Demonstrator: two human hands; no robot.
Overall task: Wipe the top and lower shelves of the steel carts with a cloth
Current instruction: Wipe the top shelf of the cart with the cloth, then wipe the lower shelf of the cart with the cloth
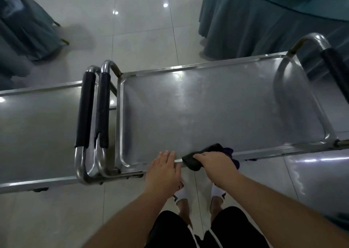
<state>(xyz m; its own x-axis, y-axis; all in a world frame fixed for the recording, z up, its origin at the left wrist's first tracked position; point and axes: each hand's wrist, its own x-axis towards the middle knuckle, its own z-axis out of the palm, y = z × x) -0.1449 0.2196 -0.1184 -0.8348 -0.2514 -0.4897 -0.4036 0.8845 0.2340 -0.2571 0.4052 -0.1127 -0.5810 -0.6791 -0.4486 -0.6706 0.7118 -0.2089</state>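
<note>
Right now the dark cloth point(200, 158) sits folded over the near rim of the middle steel cart's top shelf point(217, 108), half on the metal and half hanging off the edge toward the person. The right hand point(215, 162) presses down on it with the grip closed over the bunched fabric, a purple fringe of which shows past the knuckles. The left hand point(165, 167) lies flat and spread on the same rim just beside the cloth, holding nothing, apparently steadying the cart.

That top shelf shows dull smears and streaks across its middle, so whether it has been wiped all over cannot be told; the cloth's place at the edge suggests a stroke along the near rim. A second cart point(37, 127) stands to the left, its black-sleeved handle point(85, 110) side by side with the middle cart's handle point(103, 108), and part of a third shelf point(319, 174) shows at lower right. No lower shelf is clearly in view, so those most likely remain to be done.

A round table point(273, 19) draped in teal cloth stands beyond on the glossy tiled floor point(132, 27).
</note>
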